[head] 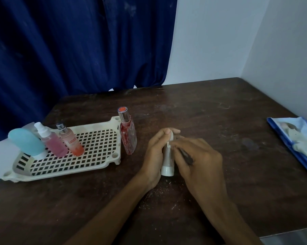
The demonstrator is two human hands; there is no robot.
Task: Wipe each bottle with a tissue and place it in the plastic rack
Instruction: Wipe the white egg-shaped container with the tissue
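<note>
From the head camera, the wiping step is seen to be in hand. A small white bottle [167,161] is held upright in the middle of the worktop [211,110], with its flat white cap down on the wood. The left hand [155,154] is wrapped around the bottle's left side, with the thumb up by the top. The right hand [200,158] is curled against the bottle's right side. A little bit of white tissue [168,143] peeks out between the 2 hands, and it seems to be pinched there by the right hand. Most of the tissue is hidden.

The rack [103,124] lies to the left. It is cream plastic, with a floor full of small square holes and short legs. 3 bottles are already in it: a round blue one [26,143], smooth and soft-looking, a clear one with pink liquid [52,140], and a peach one [70,139] with red letters. A tall clear bottle with red specks [128,137] and a shiny cap stands on the worktop, just beside the rack's right end. It looks like it is not yet placed.

The worktop is dark brown wood, scratched, with pale crumbs scattered near the wrists. A blue crinkly plastic pack [294,138] lies at the right edge. A dark blue curtain [78,41] hangs behind.

Next, the white bottle would need to be rubbed all around, then lifted left and set into a free spot in the rack.
</note>
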